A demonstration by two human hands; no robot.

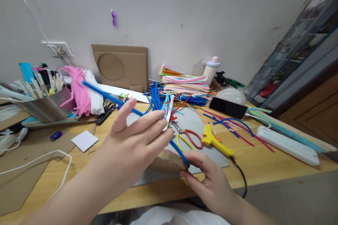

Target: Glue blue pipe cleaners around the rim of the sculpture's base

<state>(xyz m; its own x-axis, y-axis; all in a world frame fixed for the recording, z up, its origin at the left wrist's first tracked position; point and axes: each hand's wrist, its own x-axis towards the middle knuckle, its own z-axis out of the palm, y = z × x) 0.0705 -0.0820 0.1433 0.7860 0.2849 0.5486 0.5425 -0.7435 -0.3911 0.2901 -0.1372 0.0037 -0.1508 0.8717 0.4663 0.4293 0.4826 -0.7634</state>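
Observation:
A long blue pipe cleaner [111, 97] slants from upper left to lower right, passing behind my left hand. My left hand [144, 137] is raised with its fingers stretched out, the thumb apart from them. At the pipe cleaner's lower end, my right hand [204, 174] pinches it against the edge of a brown cardboard piece [169, 161]. Part of that cardboard is hidden behind my left hand. Just beyond lie scissors [194, 139] with red and yellow handles, and a yellow glue gun [216, 140].
A metal holder of sticks [49, 107] and pink pipe cleaners [78, 89] stand at left. Cardboard panels [132, 66] lean on the wall. Behind are pipe cleaner bundles [185, 84] and a bottle [210, 71]. A phone [227, 108] and white power strip [287, 146] lie at right.

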